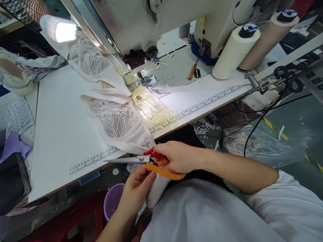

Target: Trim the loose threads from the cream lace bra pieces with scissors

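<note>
My right hand (180,156) is closed around scissors (128,159) with an orange handle, their blades pointing left past the table's front edge. Red handle parts also show by its fingers; whether they belong to the same scissors I cannot tell. Just below, my left hand (137,190) pinches white fabric (157,191) that hangs over my lap. Part of what it grips lies hidden under the scissors. A white lace bra (116,117) is spread on the table, its near end reaching down toward both hands.
A sewing machine (184,16) stands over the white table (58,121). Cream (236,50) and tan thread cones (271,38) stand right, near a wooden-handled tool (192,71) and a razor blade (197,73). Another lace piece (88,58) lies behind. A purple basket (113,200) stands below.
</note>
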`<action>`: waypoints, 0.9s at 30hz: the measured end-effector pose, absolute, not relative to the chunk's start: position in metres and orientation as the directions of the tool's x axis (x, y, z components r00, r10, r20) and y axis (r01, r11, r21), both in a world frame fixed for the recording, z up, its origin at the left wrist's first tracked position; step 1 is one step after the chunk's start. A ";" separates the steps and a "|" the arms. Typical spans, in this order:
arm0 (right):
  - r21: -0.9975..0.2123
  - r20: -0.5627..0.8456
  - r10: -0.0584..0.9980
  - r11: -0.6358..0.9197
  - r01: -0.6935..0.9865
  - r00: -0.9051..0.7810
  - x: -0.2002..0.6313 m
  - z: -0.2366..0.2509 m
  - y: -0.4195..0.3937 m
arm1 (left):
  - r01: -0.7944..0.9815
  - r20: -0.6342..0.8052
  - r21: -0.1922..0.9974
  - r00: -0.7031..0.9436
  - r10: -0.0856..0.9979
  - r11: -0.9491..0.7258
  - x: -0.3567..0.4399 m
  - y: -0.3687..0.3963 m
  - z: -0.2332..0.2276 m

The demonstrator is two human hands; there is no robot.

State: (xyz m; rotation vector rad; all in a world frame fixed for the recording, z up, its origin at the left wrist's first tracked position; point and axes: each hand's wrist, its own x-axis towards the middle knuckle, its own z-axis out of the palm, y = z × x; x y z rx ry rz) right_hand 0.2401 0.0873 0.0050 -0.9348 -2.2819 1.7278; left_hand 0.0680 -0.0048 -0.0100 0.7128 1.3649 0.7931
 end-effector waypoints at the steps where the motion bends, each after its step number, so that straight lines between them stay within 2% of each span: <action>1: -0.908 -0.247 0.539 0.161 0.386 -0.805 0.241 0.006 0.088 | -0.023 -0.536 0.843 0.046 0.843 0.538 0.066 -0.003 -0.008; 4: -0.909 -0.226 0.517 0.192 0.369 -0.825 0.241 0.011 0.091 | 0.110 -0.492 0.870 0.137 0.860 0.480 0.064 0.003 -0.001; 8: -0.931 -0.166 0.519 0.197 0.307 -0.838 0.242 0.013 0.090 | 0.139 -0.483 0.875 0.194 0.854 0.464 0.064 0.009 0.004; 11: -0.982 -0.085 0.682 0.068 0.178 -0.727 0.253 0.010 0.080 | 0.106 -0.489 0.872 0.128 0.863 0.479 0.064 0.007 0.001; 13: -0.994 -0.009 0.794 0.059 0.091 -0.608 0.267 0.009 0.068 | 0.074 -0.492 0.870 0.077 0.867 0.487 0.063 0.003 -0.004; 14: -0.992 0.029 0.810 0.093 0.080 -0.586 0.275 0.009 0.062 | 0.057 -0.488 0.872 0.055 0.871 0.486 0.062 0.001 -0.006; 16: -0.979 0.014 0.756 0.143 0.144 -0.654 0.290 0.004 0.047 | 0.024 -0.476 0.879 0.018 0.879 0.476 0.061 -0.002 -0.010; 18: -0.946 -0.150 0.634 0.130 0.296 -0.759 0.301 -0.004 0.033 | 0.002 -0.466 0.885 -0.004 0.885 0.466 0.062 -0.003 -0.011; 20: -0.902 -0.302 0.545 0.102 0.420 -0.782 0.305 -0.015 0.021 | -0.005 -0.455 0.891 -0.018 0.891 0.455 0.064 -0.003 -0.012; 22: -0.888 -0.356 0.521 0.071 0.455 -0.776 0.305 -0.026 0.012 | -0.007 -0.445 0.895 -0.030 0.895 0.445 0.068 -0.002 -0.012; 27: -0.895 -0.348 0.507 0.071 0.441 -0.788 0.300 -0.037 0.006 | 0.027 -0.428 0.902 -0.070 0.901 0.430 0.074 -0.003 -0.012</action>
